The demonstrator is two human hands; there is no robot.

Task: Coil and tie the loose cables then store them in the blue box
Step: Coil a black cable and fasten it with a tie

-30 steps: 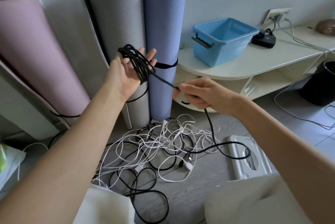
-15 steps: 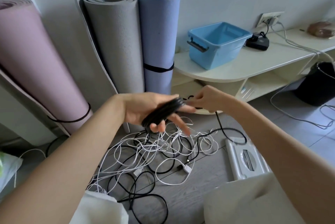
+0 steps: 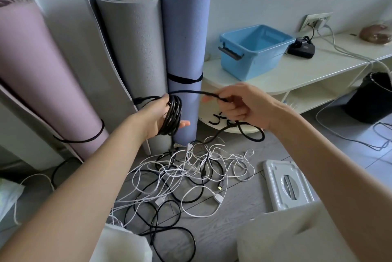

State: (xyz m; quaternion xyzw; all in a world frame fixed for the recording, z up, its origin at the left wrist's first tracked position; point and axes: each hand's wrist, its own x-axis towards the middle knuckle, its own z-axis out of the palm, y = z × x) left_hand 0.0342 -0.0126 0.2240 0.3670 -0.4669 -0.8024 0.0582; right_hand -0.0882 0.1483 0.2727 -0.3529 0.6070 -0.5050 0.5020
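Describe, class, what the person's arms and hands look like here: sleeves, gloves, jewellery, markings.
Both forearms are bare up to the frame edge, with no sleeves in view. The left hand and the right hand wear no gloves, and no rings, watch, bracelets or markings can be seen on either. Fingernails look short and unpainted.

Pink yoga mat (image 3: 40, 70), grey mat (image 3: 133, 49), blue mat (image 3: 184, 45) against wall | white shelf (image 3: 297, 75) | black bin (image 3: 369, 98) beside it

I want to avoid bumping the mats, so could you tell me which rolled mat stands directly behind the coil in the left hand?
The blue mat, rightmost of three, beside the grey one.
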